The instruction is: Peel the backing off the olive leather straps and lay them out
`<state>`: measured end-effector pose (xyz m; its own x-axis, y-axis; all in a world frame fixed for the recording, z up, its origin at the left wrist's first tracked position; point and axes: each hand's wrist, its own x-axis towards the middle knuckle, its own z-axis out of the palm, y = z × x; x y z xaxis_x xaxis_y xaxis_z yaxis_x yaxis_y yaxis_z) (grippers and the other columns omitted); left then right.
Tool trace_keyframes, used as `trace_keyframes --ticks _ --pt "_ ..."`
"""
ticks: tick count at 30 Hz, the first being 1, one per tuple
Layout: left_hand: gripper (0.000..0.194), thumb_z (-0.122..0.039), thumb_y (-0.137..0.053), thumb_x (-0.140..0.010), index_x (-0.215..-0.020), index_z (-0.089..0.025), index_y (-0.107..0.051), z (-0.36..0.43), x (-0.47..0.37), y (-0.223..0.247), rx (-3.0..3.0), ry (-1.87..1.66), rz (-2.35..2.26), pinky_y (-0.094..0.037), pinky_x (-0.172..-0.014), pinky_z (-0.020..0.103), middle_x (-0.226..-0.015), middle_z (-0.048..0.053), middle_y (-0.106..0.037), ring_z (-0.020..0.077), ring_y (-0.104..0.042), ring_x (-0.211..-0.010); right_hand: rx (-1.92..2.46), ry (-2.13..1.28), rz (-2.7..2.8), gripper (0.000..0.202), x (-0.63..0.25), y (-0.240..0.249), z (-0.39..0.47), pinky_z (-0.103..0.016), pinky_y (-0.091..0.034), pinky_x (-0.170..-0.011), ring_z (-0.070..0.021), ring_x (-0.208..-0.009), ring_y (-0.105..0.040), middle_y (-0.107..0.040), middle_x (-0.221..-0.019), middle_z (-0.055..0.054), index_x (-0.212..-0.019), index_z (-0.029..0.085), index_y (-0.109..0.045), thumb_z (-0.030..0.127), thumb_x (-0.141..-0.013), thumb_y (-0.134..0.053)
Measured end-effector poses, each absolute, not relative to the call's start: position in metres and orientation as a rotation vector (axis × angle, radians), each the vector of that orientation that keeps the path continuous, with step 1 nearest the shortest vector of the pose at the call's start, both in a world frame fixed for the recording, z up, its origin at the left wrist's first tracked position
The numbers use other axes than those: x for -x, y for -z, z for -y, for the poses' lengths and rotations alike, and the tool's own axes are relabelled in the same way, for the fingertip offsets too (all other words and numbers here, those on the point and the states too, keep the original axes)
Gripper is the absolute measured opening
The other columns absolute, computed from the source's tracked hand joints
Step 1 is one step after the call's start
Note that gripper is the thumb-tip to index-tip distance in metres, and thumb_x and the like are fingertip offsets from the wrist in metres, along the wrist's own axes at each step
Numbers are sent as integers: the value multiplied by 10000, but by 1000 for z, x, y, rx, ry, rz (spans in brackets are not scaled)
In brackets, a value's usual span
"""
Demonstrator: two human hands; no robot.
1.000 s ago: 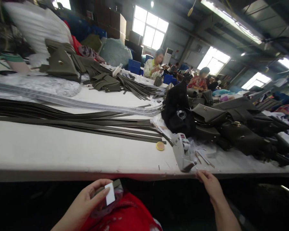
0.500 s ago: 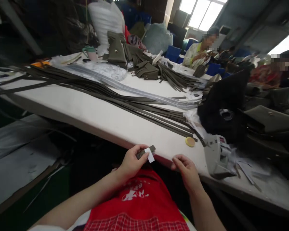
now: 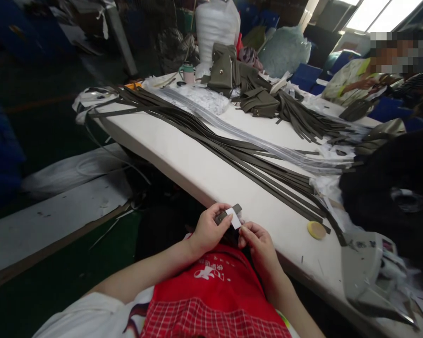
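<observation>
My left hand is closed round a short folded piece of dark strap, with a white paper slip across it under the thumb. Close by on the right, my right hand is pinched near the slip's lower corner; whatever its fingertips hold is too small to make out. Both hands are at the table's front edge, above a red apron. Long dark straps run in a bundle across the white table beyond them.
A round yellow disc lies right of my hands. Grey bags, clear plastic wrapping and a cup are farther back. At the right are a black bag and a grey plastic packet. A person sits across the table.
My right hand has moved left, closing the gap to the paper slip. My left hand still grips the strap piece. The view has turned left.
</observation>
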<state>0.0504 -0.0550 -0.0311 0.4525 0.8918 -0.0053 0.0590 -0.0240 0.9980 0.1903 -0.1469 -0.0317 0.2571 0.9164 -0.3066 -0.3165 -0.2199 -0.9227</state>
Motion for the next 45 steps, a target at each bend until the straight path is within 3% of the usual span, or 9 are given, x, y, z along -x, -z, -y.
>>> trace_keyframes --ticks 8,14,20,23,28,33,36,40,45 --pt "282 -326 -651 -820 -1029 -137 -651 54 -51 30 -1388 -861 -904 -548 -733 263 -907 65 -714 164 -667 -793 1450 -1289 625 478 -185 38 132 -243 -288 -467 -97 -385 -398 -505 -382 43 -573 196 -532 598 -696 -759" --pt "406 -418 -625 -848 -1104 -103 -647 58 -44 18 -1287 -792 -867 -516 -552 222 -722 36 -696 125 -623 -569 1284 -1397 714 355 -187 39 130 -261 -438 -643 -134 -598 -565 -672 -640 -12 -720 170 -652 509 -755 -751" --pt "250 -236 -635 -809 -1045 -179 -692 68 -38 4 -1909 -988 -726 -564 -834 290 -951 67 -744 186 -701 -858 1237 -1372 717 280 -186 36 122 -280 -467 -665 -157 -648 -584 -683 -703 -4 -773 172 -688 434 -727 -777" --pt "263 -215 -605 -833 -1089 -195 -664 68 -39 5 -2056 -1068 -623 -571 -857 289 -991 69 -720 179 -694 -910 1285 -1284 785 249 -184 33 118 -271 -460 -627 -150 -627 -559 -668 -670 1 -698 165 -680 391 -702 -784" --pt "280 -202 -624 -822 -1102 -186 -638 69 -41 7 -2089 -1164 -629 -576 -892 314 -1289 131 -550 203 -654 -1056 1333 -1236 731 210 -179 29 114 -284 -470 -620 -155 -626 -564 -683 -686 -15 -719 161 -699 358 -693 -767" --pt "285 -185 -641 -831 -1115 -176 -626 73 -39 6 -2041 -1164 -556 -586 -830 297 -1353 148 -482 129 -682 -841 1405 -1166 688 237 -174 20 114 -262 -410 -519 -144 -558 -505 -634 -594 -7 -575 172 -631 330 -608 -804" --pt "289 -194 -650 -826 -1115 -193 -639 70 -39 8 -1997 -1164 -580 -572 -885 322 -1350 131 -491 165 -677 -941 1241 -1282 561 182 -172 18 120 -267 -439 -563 -146 -587 -527 -645 -660 -10 -704 183 -672 324 -650 -773" --pt "294 -199 -651 -810 -1103 -215 -656 62 -36 10 -1979 -1119 -602 -546 -937 347 -1297 111 -539 228 -616 -1125 939 -1459 388 185 -171 18 131 -245 -430 -541 -123 -528 -481 -570 -604 13 -770 198 -671 309 -648 -754" --pt "574 -299 -732 -711 -1241 -173 -552 56 -33 3 -1980 -1145 -703 -510 -977 430 -1322 169 -519 270 -600 -1118 872 -1462 454 376 -166 15 137 -308 -483 -700 -184 -720 -594 -665 -910 -43 -1054 248 -668 368 -713 -772"
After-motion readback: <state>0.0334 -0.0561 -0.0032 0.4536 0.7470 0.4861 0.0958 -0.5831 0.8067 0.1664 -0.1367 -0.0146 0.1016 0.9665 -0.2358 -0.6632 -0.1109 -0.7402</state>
